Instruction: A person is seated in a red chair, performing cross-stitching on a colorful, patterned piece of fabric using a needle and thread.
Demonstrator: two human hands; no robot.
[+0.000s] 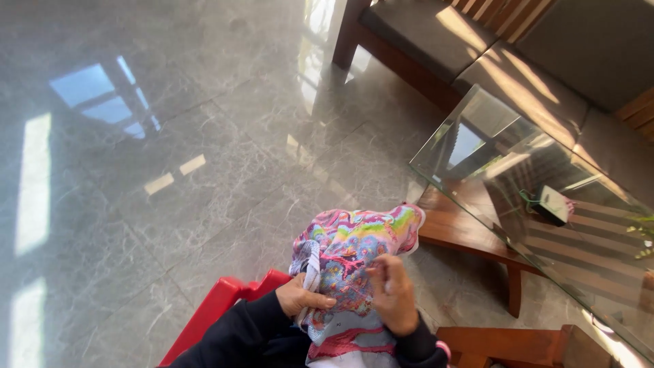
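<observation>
Item 1, multicoloured embroidered cloth (354, 252): my left hand (303, 296) is clamping its edge, right hand (394, 294) fingertips pinching together above; loosening risks it slipping floorward.

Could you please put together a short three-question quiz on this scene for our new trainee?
1. True or false: both hands touch the colourful cloth.
2. Which hand pinches the cloth's white edge: A) the left hand, B) the right hand, C) neither?
3. What lies on the lower shelf under the glass table?

Key:
1. True; the left grips it from the side, the right rests its fingers on the front.
2. A.
3. A small white box with a dark side.
</observation>
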